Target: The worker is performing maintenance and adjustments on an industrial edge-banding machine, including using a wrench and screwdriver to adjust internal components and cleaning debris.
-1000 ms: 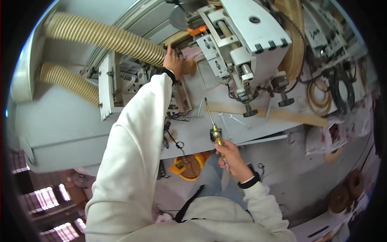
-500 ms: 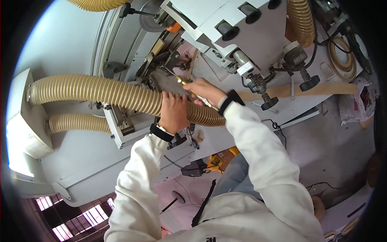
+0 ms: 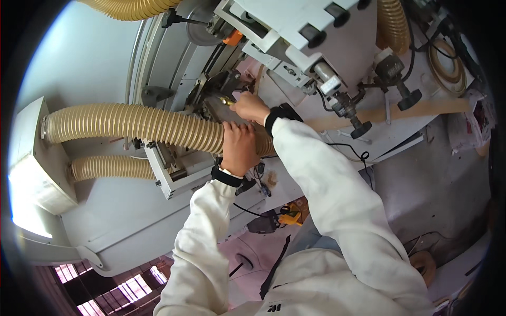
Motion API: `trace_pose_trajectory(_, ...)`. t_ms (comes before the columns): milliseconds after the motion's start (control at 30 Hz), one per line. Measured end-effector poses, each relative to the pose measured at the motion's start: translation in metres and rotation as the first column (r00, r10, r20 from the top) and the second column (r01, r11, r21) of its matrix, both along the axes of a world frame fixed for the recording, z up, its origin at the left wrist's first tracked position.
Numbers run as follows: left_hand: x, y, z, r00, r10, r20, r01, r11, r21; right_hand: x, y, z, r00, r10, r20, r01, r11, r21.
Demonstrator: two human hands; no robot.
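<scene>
My left hand [image 3: 240, 148] is closed over the top of a thick, ribbed, tan dust hose [image 3: 137, 122], its fingers curled round the far side. Just beyond it my right hand [image 3: 252, 107] grips what looks like a brass-coloured air blow gun [image 3: 226, 100]. Only the front of this tool shows past the fingers; the palm and sleeve hide the rest. It points toward the dark metal parts of the machine [image 3: 213, 87] behind the hose. The hose runs from a white box [image 3: 31, 152] on the left and passes under my right forearm.
A large white machine housing [image 3: 295, 21] with black knobs overhangs at the top. To the right, black-knobbed adjusters [image 3: 361, 129] stick out near a wooden strip [image 3: 432, 109] and a wrench [image 3: 388, 108]. A thinner-looking ribbed hose [image 3: 113, 167] lies below the first. A black cable [image 3: 350, 147] hangs nearby.
My right hand has moved left and farther away, carrying the blow gun deeper toward the machine parts. The left hand stays on the hose. The whole view has shifted slightly.
</scene>
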State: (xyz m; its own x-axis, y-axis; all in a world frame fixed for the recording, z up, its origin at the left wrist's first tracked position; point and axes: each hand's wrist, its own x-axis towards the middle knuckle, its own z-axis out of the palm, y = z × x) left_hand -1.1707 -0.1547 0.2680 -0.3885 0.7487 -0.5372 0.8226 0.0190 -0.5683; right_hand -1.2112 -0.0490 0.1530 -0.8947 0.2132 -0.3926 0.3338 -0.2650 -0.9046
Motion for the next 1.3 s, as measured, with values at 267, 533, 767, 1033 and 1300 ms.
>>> trace_pose_trajectory(267,0.001,0.001,0.003,0.998,0.005,0.066,-0.006,1.0,0.018,0.006,-0.014,0.027,0.99,-0.119,0.081,0.098,0.969,0.227)
trace_pose_trajectory(533,-0.002,-0.012,-0.002,0.992,-0.066,0.104,0.043,0.977,0.207,0.023,-0.017,0.041,0.974,-0.216,0.063,0.191,0.942,0.276)
trace_pose_trajectory(767,0.003,-0.006,0.004,1.0,0.023,0.021,-0.024,0.998,0.066,0.036,-0.001,0.021,0.971,-0.149,0.185,0.14,0.988,0.058)
trace_pose_trajectory(1033,0.003,-0.008,0.004,0.998,0.05,0.035,-0.053,0.996,0.076,0.029,-0.015,0.024,0.956,-0.192,0.224,0.161,0.976,0.149)
trace_pose_trajectory(1300,0.005,-0.006,0.01,0.996,0.06,0.065,-0.066,0.994,0.09,0.041,-0.005,0.034,0.986,-0.164,0.042,0.161,0.984,0.074)
